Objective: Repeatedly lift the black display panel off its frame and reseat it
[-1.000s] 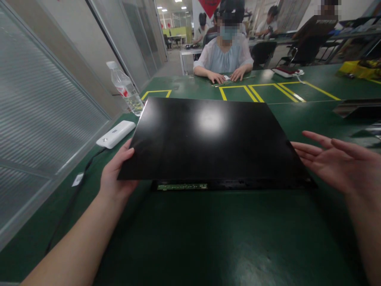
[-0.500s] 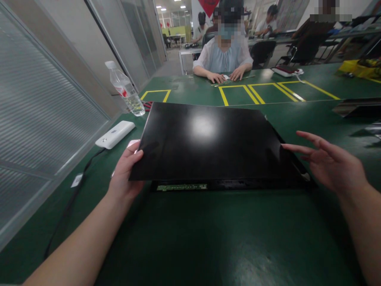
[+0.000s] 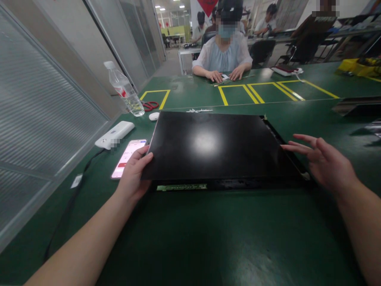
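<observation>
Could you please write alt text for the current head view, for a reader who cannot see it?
A left hand grips the left edge of a glossy black panel over a dark frame on a green table; the open right hand is near the panel's right edge. To the left are a phone and bottle; another person sits opposite.

The left hand (image 3: 135, 171) grips the left edge of a black screen (image 3: 214, 149) over a dark frame (image 3: 238, 184) on the green surface (image 3: 214, 238). The right hand (image 3: 329, 165), fingers spread, is at the screen's right side. A lit phone (image 3: 126, 159) lies beside the left hand.
</observation>
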The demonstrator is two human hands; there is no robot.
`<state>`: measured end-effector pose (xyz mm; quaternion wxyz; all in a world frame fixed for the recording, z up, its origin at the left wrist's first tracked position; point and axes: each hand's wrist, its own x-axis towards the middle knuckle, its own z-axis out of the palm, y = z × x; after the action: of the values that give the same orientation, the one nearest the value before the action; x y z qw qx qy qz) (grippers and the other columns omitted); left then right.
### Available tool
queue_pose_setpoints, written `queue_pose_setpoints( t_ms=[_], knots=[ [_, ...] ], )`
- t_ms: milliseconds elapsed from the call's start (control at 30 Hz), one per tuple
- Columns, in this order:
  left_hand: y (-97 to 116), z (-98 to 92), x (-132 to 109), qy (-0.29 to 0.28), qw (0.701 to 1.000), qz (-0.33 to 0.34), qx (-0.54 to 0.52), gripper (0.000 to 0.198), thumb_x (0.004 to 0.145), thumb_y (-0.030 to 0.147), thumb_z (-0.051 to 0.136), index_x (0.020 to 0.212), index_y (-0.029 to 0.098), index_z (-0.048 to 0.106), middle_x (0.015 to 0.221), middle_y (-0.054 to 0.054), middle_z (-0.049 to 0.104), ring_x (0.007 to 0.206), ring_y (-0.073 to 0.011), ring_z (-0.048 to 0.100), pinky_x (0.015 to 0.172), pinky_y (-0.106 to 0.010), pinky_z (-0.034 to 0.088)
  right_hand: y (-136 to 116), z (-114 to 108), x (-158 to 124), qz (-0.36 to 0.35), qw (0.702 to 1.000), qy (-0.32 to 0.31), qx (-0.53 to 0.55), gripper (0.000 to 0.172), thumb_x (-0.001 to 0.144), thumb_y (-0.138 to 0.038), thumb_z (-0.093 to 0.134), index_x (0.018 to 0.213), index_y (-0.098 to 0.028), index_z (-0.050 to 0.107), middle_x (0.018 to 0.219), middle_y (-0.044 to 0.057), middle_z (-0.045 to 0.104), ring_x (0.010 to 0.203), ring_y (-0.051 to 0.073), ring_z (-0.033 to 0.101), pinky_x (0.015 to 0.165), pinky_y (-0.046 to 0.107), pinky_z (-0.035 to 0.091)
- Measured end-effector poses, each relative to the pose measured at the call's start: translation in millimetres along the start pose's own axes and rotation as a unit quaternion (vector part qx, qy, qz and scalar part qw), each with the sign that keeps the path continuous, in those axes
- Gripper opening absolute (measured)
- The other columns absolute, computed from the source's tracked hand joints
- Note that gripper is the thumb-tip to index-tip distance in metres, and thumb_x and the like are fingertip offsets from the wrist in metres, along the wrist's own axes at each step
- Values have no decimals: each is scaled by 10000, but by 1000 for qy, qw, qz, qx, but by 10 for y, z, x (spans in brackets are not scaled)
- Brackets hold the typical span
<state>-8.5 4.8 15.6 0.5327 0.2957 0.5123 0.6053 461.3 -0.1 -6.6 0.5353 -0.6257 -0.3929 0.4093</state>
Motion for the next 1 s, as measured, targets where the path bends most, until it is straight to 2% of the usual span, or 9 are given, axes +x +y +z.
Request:
queue_pose_setpoints(
  t_ms=[100, 267, 467, 733, 1000],
  knots=[
    [-8, 28, -14, 7, 1000, -10, -2, 438, 614, 152, 878, 1012, 194, 699, 768, 20, 778, 623, -179, 714, 551, -255, 574, 17, -8, 8, 2, 1000, 6, -6, 424, 877, -615, 480, 1139, -337, 664, 986, 59, 813, 1427, 315, 538, 1266, 614, 220],
    [-15, 77, -35, 12, 1000, -29, -2, 366, 659, 88, 830, 968, 197, 665, 704, 34, 762, 535, -143, 682, 499, -215, 547, 49, -65, 51, -50, 997, 27, -42, 429, 873, -622, 477, 1113, -311, 650, 885, 74, 799, 1402, 317, 564, 1285, 595, 175],
    [4, 111, -55, 8, 998, -46, 34, 339, 728, 75, 773, 1015, 188, 634, 668, 26, 748, 526, -161, 701, 487, -219, 550, 92, -111, 108, -66, 995, 33, -67, 481, 815, -686, 546, 1099, -310, 644, 877, 86, 797, 1390, 329, 573, 1259, 580, 266],
    [-24, 56, -11, -37, 996, -47, 62, 403, 723, 129, 852, 1047, 197, 623, 702, 15, 753, 543, -162, 700, 500, -222, 543, 147, -86, 117, -81, 991, 49, -92, 498, 835, -697, 523, 1114, -300, 632, 925, 90, 799, 1421, 336, 541, 1271, 588, 218],
    [-8, 87, -5, -26, 995, -66, 76, 377, 774, 122, 808, 1084, 201, 609, 741, 12, 772, 526, -149, 691, 535, -235, 563, 121, -61, 98, -83, 983, 47, -158, 553, 832, -721, 521, 1147, -280, 631, 949, 102, 781, 1397, 337, 560, 1267, 549, 266]
  ],
)
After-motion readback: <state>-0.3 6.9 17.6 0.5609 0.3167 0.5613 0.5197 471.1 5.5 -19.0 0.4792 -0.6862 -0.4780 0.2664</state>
